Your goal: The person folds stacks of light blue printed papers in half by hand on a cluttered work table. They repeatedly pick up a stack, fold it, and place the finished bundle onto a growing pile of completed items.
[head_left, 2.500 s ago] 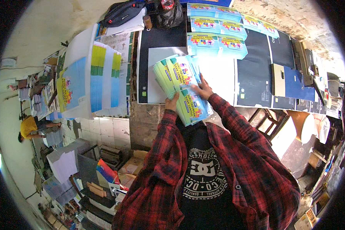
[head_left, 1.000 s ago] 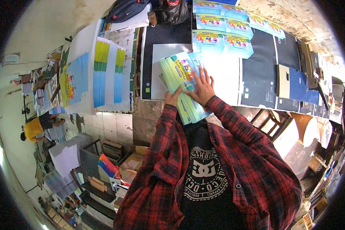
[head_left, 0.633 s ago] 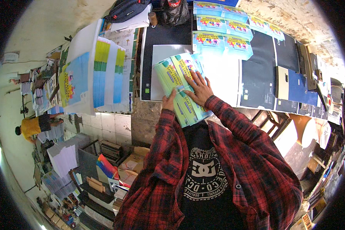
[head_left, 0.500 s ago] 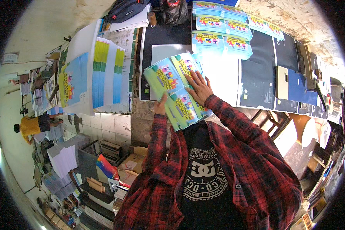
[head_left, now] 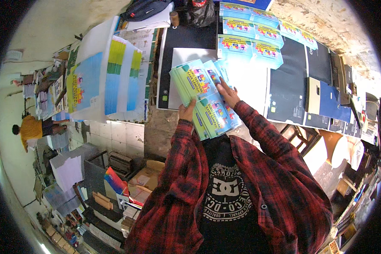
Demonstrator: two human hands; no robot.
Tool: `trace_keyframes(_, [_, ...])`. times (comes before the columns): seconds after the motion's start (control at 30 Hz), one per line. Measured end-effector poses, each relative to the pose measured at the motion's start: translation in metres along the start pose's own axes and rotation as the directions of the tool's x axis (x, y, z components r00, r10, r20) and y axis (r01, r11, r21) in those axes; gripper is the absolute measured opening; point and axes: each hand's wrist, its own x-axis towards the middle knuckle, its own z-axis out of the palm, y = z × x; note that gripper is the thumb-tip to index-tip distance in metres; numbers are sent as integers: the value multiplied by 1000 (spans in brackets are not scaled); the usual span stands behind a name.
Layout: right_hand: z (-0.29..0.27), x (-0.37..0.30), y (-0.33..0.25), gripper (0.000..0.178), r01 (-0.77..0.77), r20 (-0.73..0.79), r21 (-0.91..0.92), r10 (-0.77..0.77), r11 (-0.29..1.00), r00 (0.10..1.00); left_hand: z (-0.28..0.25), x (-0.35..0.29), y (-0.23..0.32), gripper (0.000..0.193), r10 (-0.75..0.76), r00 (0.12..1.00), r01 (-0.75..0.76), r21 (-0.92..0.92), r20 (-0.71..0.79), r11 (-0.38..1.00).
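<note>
Blue, green and yellow rectangular paper sheets [head_left: 193, 80] fan out mid-view; the left hand [head_left: 186, 111] pinches their edge at eight o'clock, while the right hand [head_left: 230, 95] lays extended fingers across at three o'clock, apparently steadying them.

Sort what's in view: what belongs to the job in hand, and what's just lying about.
Belongs:
Sheets, between the left hand and right hand
Stacks of similar print beyond them, probably

Lying about, as far as I can judge:
Black bag
Plastic bag
Brown cylinder
</note>
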Motion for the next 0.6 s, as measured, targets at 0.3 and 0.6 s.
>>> trace_keyframes(0.3, [-2, -7, -5, 98, 42, -96, 67, -36, 997, 995, 25, 15, -11, 65, -32, 999, 35, -82, 34, 996])
trace_keyframes(0.6, [9, -3, 9, 85, 87, -259, 168, -42, 982, 965, -51, 32, -71, 55, -32, 998, 45, -306, 49, 951])
